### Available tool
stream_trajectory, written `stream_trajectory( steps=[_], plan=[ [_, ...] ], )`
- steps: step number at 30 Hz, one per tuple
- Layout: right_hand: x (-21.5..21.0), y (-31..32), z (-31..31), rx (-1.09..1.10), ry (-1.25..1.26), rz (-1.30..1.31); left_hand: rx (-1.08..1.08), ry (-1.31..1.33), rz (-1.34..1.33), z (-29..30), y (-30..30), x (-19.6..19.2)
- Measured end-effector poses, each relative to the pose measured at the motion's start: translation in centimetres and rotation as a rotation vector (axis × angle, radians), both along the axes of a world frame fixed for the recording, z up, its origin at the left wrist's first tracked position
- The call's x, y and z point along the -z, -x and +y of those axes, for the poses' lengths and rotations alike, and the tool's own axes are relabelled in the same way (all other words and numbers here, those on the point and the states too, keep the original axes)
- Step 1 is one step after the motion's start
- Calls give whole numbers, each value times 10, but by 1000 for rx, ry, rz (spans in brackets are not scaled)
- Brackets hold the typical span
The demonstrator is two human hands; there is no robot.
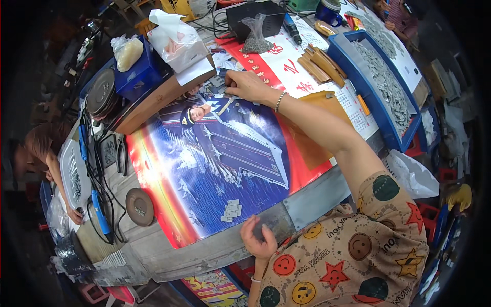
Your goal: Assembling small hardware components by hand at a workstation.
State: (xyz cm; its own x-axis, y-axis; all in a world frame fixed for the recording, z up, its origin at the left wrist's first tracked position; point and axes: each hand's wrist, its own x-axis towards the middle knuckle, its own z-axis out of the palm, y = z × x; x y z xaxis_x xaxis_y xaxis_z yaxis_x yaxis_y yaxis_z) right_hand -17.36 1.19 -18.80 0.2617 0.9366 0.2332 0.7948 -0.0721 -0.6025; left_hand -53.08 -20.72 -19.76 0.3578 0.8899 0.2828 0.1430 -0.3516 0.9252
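A big glossy poster of a ship on blue sea covers the table. My right hand, with a bead bracelet at the wrist, reaches to the poster's far edge. Its fingertips are down among small grey flat pieces beside a brown wooden box; whether they pinch one I cannot tell. My left hand rests on the table's grey metal front edge with fingers loosely curled and nothing in it. A small pile of pale square pieces lies on the poster just left of it.
A blue tray of grey pieces and a bundle of wooden strips lie at the right. A black box, clear bag of grey bits, white bag, pliers and cables stand behind and left. Another person holds a white tray.
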Motion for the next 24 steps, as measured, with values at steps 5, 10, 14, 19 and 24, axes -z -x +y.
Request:
stream_trajectory(
  steps=[5, 10, 14, 19, 24],
  plan=[
    [3, -1, 3, 16, -11, -17, 4, 13, -8, -1, 1, -4],
    [8, 0, 10, 54, -16, -65, -20, -3, 13, 2, 1, -5],
    [6, 3, 9, 104, 29, -95, 14, 23, -18, 2, 1, -9],
    [-10, 30, 11, 229, 125, -157, -23, 8, -31, 2, 0, -6],
    [-14, 37, 14, 308, 162, -184, -30, 22, -44, 0, 1, -8]
  ],
)
